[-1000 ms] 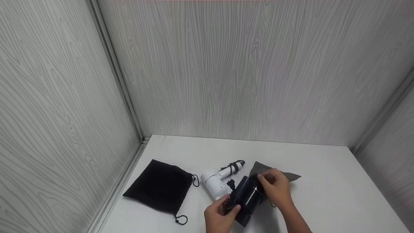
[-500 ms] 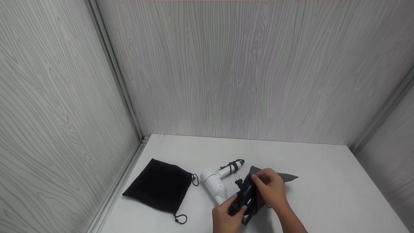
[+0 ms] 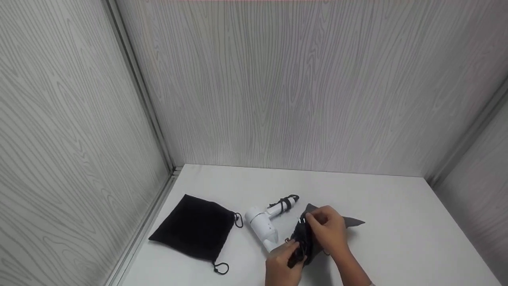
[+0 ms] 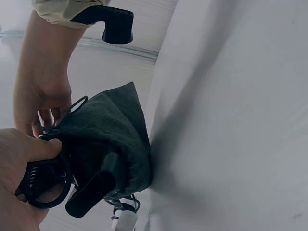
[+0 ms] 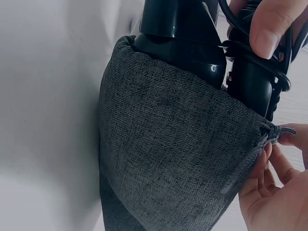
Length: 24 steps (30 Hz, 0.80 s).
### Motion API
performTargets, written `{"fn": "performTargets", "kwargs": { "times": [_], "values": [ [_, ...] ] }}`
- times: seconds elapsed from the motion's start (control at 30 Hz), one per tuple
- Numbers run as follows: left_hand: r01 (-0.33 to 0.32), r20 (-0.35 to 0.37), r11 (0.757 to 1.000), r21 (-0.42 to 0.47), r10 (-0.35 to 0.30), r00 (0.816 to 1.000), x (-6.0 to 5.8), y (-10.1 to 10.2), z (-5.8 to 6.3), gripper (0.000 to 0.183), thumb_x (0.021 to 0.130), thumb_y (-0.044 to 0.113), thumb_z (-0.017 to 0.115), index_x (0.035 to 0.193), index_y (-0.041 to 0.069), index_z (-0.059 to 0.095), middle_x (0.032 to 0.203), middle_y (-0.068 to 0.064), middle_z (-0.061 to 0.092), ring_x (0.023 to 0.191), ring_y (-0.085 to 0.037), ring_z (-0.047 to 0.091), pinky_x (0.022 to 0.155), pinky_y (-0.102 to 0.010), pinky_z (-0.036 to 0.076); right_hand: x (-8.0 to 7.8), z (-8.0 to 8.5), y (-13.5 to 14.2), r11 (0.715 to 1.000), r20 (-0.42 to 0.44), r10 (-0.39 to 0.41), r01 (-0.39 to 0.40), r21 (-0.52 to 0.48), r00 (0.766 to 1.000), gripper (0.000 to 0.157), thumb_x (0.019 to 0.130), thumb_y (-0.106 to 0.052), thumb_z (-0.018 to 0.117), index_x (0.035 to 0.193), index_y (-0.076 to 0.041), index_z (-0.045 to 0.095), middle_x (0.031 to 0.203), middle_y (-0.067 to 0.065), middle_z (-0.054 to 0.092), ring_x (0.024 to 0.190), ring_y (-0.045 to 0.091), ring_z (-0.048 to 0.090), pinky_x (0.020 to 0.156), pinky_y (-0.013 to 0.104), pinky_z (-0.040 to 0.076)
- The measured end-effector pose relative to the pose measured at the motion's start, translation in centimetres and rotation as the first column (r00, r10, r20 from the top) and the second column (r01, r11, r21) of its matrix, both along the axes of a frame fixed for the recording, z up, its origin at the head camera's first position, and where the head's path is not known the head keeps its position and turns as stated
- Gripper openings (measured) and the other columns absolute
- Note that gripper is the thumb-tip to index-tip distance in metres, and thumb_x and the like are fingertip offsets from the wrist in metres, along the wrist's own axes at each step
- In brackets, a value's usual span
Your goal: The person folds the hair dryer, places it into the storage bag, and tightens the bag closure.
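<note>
My left hand point(image 3: 282, 265) grips a black hair dryer point(image 5: 180, 50) by its folded handle, the thumb over the cord point(image 5: 250, 48) wrapped round it. One end of the dryer's barrel sits inside the mouth of a grey drawstring bag point(image 5: 163, 134); the nozzle end point(image 4: 91, 195) sticks out. At the opening's edge, beside the knotted drawstring point(image 5: 276, 132), my right hand point(image 3: 329, 230) pinches the cloth. The part of the dryer within the bag is hidden.
A white hair dryer point(image 3: 262, 226) with a dark cord round its handle lies just left of my hands. Farther left, a black drawstring bag point(image 3: 194, 226) lies flat on the white table point(image 3: 397, 222). Wood-grain panels point(image 3: 278, 87) enclose the back and sides.
The black hair dryer has turned and gone into the grey bag's mouth, my left hand moving right with it. My right hand has shifted slightly left, still pinching the bag's edge.
</note>
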<state>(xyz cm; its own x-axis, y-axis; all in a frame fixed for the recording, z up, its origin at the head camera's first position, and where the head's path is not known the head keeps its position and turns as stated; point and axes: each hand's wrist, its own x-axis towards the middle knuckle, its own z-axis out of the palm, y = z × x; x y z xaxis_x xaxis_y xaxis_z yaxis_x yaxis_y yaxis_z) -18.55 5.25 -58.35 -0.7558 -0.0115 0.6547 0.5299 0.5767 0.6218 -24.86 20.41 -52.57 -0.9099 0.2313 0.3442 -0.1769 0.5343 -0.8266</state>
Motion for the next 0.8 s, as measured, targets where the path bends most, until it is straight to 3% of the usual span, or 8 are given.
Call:
{"fn": "performTargets", "kwargs": {
  "times": [0.13,0.27,0.57,0.8],
  "values": [
    [0.065,0.114,0.997,0.033,-0.068,0.991,0.1,-0.2,0.3,0.040,0.072,-0.005,0.087,0.109,0.008,0.083,0.111,-0.010,0.082,0.104,-0.022,0.079,0.088,-0.035,0.066,0.1,0.0,-0.3,0.998,-0.034,0.063,-0.063,0.004,0.997,0.008,0.091,-0.011,0.083,0.089,-0.014,0.076,0.089,-0.002,0.069,0.076,0.008,0.060,0.068,0.020,0.052],
    [0.077,0.196,0.995,0.055,-0.087,0.977,0.0,-0.1,0.5,0.036,0.075,-0.002,0.089,0.109,0.010,0.083,0.113,-0.008,0.082,0.105,-0.020,0.079,0.089,-0.034,0.065,0.2,-0.2,-0.3,0.993,-0.046,0.118,-0.118,0.005,0.992,0.013,0.091,-0.010,0.083,0.087,-0.018,0.075,0.087,-0.003,0.067,0.074,0.009,0.058,0.067,0.021,0.051],
    [0.065,0.154,0.992,0.107,-0.081,0.985,-0.9,-0.5,-0.1,0.035,0.074,-0.001,0.092,0.105,0.010,0.081,0.106,-0.004,0.082,0.101,-0.017,0.079,0.088,-0.031,0.065,0.6,-0.1,-0.2,0.979,-0.014,0.186,-0.187,-0.076,0.982,0.013,0.092,-0.009,0.083,0.087,-0.017,0.075,0.090,-0.001,0.069,0.075,0.011,0.061,0.068,0.021,0.053],
    [0.010,0.233,0.982,0.188,-0.055,0.971,-1.1,-0.8,-0.5,0.040,0.075,0.003,0.094,0.110,0.014,0.078,0.110,-0.001,0.080,0.107,-0.018,0.077,0.093,-0.034,0.064,0.6,0.3,0.4,0.962,-0.067,0.229,-0.237,-0.139,0.971,0.010,0.092,-0.003,0.081,0.089,-0.011,0.075,0.094,0.001,0.071,0.081,0.011,0.065,0.073,0.020,0.056]
  ]
}}
